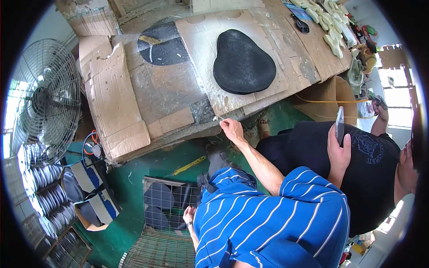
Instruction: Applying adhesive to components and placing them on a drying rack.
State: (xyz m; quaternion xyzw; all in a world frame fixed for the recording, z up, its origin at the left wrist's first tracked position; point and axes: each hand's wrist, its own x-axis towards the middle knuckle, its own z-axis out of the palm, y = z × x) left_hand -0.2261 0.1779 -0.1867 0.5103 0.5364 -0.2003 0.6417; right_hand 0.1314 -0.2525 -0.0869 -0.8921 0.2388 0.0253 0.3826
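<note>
My right hand (pixel 233 131) is closed at the near edge of the cardboard-covered table (pixel 165 91). A small pale scrap (pixel 216 118) shows at its fingertips; what it is I cannot make out. Just beyond lies a black, pear-shaped padded seat (pixel 244 62), narrow end away from me, on a cardboard sheet (pixel 201 67) dusted with pale powder. My left hand (pixel 189 215) hangs low with its fingers curled in, beside a wire cage (pixel 154 190) that has dark rounded pads behind its mesh. Nothing shows in it.
A large fan (pixel 42 98) stands at the left, above racks of stacked pale discs (pixel 47 196). At my right a person in black (pixel 313 147) holds a phone (pixel 340 125). Pale moulded pieces (pixel 330 27) lie at the table's far right, near a cardboard drum (pixel 330 100).
</note>
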